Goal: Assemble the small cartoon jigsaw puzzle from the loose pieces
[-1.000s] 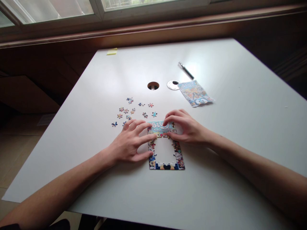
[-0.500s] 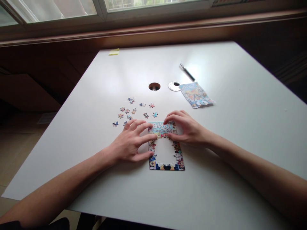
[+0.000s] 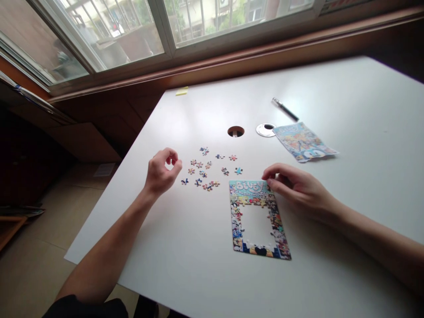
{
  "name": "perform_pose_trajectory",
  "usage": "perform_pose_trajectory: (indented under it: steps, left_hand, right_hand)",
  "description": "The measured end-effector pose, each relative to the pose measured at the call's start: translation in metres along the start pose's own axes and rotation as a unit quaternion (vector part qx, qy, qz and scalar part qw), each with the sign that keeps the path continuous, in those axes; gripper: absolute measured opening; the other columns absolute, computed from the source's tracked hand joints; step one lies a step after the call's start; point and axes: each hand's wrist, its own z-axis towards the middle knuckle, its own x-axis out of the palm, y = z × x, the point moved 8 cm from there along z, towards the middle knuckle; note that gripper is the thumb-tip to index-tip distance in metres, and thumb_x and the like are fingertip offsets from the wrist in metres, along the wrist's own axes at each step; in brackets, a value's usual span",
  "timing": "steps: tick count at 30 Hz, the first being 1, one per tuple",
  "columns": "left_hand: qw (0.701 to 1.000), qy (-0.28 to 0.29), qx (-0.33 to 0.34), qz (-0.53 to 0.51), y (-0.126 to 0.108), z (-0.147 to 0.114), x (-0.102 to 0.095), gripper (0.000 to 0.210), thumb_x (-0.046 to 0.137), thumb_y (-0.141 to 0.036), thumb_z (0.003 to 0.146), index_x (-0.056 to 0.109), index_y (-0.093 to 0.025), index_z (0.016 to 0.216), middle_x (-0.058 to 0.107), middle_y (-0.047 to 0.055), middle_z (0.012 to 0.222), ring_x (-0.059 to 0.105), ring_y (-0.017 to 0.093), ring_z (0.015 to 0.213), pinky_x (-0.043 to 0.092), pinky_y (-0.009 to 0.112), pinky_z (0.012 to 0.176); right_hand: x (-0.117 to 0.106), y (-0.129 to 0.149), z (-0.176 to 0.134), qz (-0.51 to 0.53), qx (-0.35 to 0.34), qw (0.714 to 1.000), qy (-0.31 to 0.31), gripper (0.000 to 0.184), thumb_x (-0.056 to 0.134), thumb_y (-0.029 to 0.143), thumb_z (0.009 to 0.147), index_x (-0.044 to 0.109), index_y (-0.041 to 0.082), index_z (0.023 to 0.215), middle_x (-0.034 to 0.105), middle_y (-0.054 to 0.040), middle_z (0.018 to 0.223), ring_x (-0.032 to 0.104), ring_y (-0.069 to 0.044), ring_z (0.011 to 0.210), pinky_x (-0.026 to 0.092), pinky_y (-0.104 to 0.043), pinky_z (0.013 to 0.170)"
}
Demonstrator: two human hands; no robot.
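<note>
A partly assembled jigsaw puzzle [image 3: 253,189] lies on the white table, its border joined around a bare middle. At its top right corner is my right hand [image 3: 294,187], thumb and forefinger closed on the edge there. My left hand [image 3: 162,171] is raised to the left of the loose puzzle pieces [image 3: 199,164], apart from them. Its fingers curl in toward the thumb; whether anything is pinched between the tips cannot be made out. The loose pieces lie scattered up and left of the puzzle, among them a light blue one [image 3: 238,170].
A printed picture sheet [image 3: 304,141] lies at the right, partly beside a round metal cover [image 3: 265,129]. Behind it is a dark pen [image 3: 285,109]. The table [image 3: 185,265] has a round hole [image 3: 236,131] and a yellow sticker [image 3: 182,91]. A window [image 3: 132,31] runs behind.
My left hand has left the puzzle and swung left past the loose pieces, its spread fingers now curled. My right hand stays at the puzzle's top right. The view has turned left.
</note>
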Motion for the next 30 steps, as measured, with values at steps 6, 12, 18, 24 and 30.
perform_pose_trajectory:
  steps: [6,12,18,24,30]
  left_hand:
    - [0.994,0.090,0.021,0.061,0.018,0.005,0.015,0.012,0.055,-0.026,0.084,0.055,-0.020,0.073,0.061,0.000,0.073,0.056,0.017,0.075,0.045,0.032,0.078]
    - [0.984,0.128,0.054,0.109,0.012,-0.002,0.027,0.006,0.056,-0.021,0.079,0.053,-0.020,0.073,0.062,0.000,0.073,0.056,0.018,0.076,0.042,0.034,0.084]
    - [0.982,0.141,0.051,0.118,0.011,-0.002,0.028,0.011,0.054,-0.019,0.073,0.044,-0.020,0.069,0.052,-0.002,0.066,0.051,0.017,0.067,0.040,0.032,0.078]
    - [0.982,0.154,0.049,0.093,0.008,-0.002,0.027,0.013,0.049,-0.016,0.071,0.037,-0.020,0.066,0.044,-0.002,0.062,0.043,0.015,0.062,0.035,0.030,0.070]
    - [0.987,0.144,0.026,0.072,0.013,-0.002,0.026,0.016,0.048,-0.017,0.071,0.035,-0.020,0.062,0.039,-0.003,0.057,0.039,0.014,0.057,0.032,0.029,0.063]
  right_hand:
    - [-0.001,-0.005,0.000,-0.007,0.020,1.000,-0.005,0.020,0.056,0.044,0.092,0.063,0.026,0.096,0.063,-0.0034,0.078,0.057,-0.020,0.069,0.044,-0.034,0.058]
    - [0.001,-0.004,0.000,-0.005,0.019,1.000,-0.003,0.017,0.056,0.040,0.092,0.063,0.025,0.095,0.063,-0.0043,0.082,0.056,-0.019,0.069,0.043,-0.033,0.059]
    - [0.000,0.002,-0.002,0.004,0.014,1.000,0.003,0.013,0.059,0.035,0.090,0.063,0.023,0.094,0.057,-0.0005,0.073,0.048,-0.014,0.060,0.039,-0.030,0.056]
    - [0.000,0.005,-0.002,0.019,0.013,1.000,0.002,0.011,0.059,0.032,0.089,0.063,0.021,0.093,0.055,0.0003,0.072,0.045,-0.012,0.059,0.037,-0.029,0.054]
    - [0.002,0.004,-0.001,0.017,0.016,1.000,0.003,0.010,0.060,0.030,0.088,0.063,0.021,0.093,0.055,0.0003,0.072,0.045,-0.011,0.058,0.036,-0.028,0.053]
